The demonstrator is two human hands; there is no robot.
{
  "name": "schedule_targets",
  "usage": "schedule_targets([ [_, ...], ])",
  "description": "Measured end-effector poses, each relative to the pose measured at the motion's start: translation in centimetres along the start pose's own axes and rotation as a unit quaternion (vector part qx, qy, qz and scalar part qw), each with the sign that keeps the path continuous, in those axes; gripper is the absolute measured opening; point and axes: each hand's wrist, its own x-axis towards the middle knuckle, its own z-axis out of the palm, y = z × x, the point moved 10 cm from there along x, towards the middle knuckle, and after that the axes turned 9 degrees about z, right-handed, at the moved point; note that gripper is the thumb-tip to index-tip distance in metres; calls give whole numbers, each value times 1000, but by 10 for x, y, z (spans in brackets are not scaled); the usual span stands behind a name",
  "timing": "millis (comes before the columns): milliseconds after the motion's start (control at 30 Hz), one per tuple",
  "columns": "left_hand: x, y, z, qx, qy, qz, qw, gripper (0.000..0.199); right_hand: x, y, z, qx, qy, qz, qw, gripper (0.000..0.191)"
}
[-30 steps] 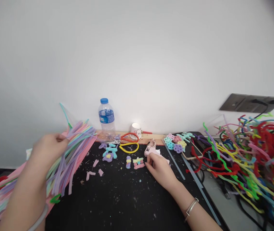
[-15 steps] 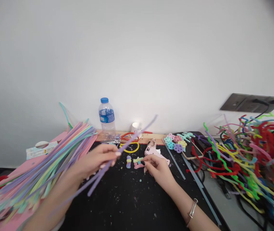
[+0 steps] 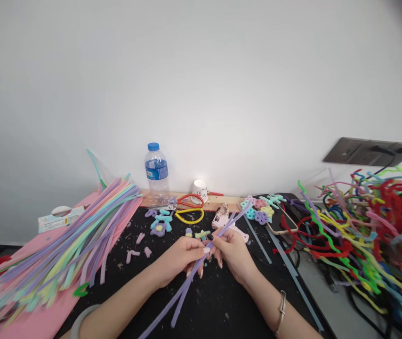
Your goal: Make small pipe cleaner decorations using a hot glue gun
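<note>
Several purple pipe cleaners (image 3: 183, 293) run diagonally between my hands, their lower ends spread toward me and their upper ends past my right hand. My left hand (image 3: 183, 259) is closed round them with thumb and fingers. My right hand (image 3: 231, 247) pinches the same strips just beside it, its dark thumbnail showing. Behind my fingers lie small pastel twisted pieces (image 3: 201, 235), partly hidden. A pale pink glue gun (image 3: 222, 220) rests beyond my right hand. To the left are a turquoise and purple pipe-cleaner figure (image 3: 161, 223) and short pink scraps (image 3: 132, 255).
A big pile of pastel pipe cleaners (image 3: 81, 240) lies on the left, tangled bright ones (image 3: 381, 226) on the right. Along the back stand a water bottle (image 3: 156, 169), scissors (image 3: 189, 215) and a paper cup (image 3: 200, 190). Pipe-cleaner flowers (image 3: 257, 209) lie by a phone (image 3: 282, 222).
My left hand has moved right with the purple pipe cleaners, from beside the pile to the middle. My right hand has come off the small pastel pieces and now grips the strips too.
</note>
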Motion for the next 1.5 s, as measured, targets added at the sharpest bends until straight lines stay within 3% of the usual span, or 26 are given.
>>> schedule_targets([
  [367, 1, 2, -11, -28, 71, 26, 997, 32, -2, -7, -8, 14, 35, -23, 999, 24],
  [700, 3, -1, -20, 8, 90, 36, 995, 34, -3, -11, -13, 7, 50, -25, 998, 25],
  [1033, 1, -4, -12, 49, 25, 1, 998, 41, -4, -28, -39, 4, 115, -71, 991, 29],
  [1267, -3, -4, 0, 9, -19, -19, 1000, 45, -6, -33, -41, -2, 131, -77, 988, 28],
  [1500, -10, -4, 9, -18, -43, -47, 998, 34, -5, -29, -42, -11, 134, -75, 988, 29],
])
